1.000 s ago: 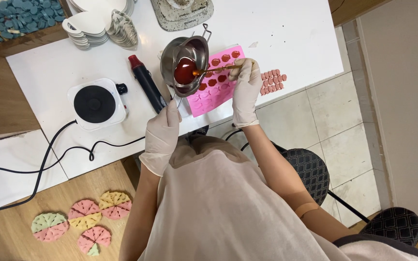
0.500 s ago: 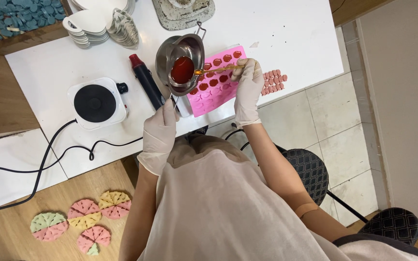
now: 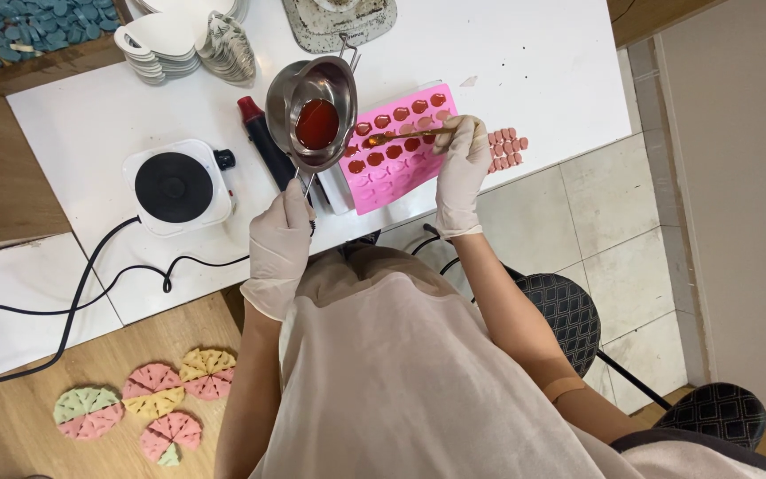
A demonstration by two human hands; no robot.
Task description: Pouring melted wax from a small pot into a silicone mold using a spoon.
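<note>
My left hand, in a white glove, grips the handle of a small steel pouring pot that holds dark red liquid. The pot hangs over the white table beside a pink silicone mould. Several of the mould's upper cavities are filled with red liquid; the lower ones look unfilled. My right hand, also gloved, holds a thin spoon whose bowl lies over the mould next to the pot's lip.
A white hot plate with a black cable stands to the left. A dark bottle with a red cap lies between hot plate and pot. Small pink pieces sit by the table's right edge. Pastel wedge discs lie lower left. A black stool stands under me.
The spoon has come out of the pot and now reaches across the mould. The pot has shifted slightly; my left hand keeps its grip on the handle.
</note>
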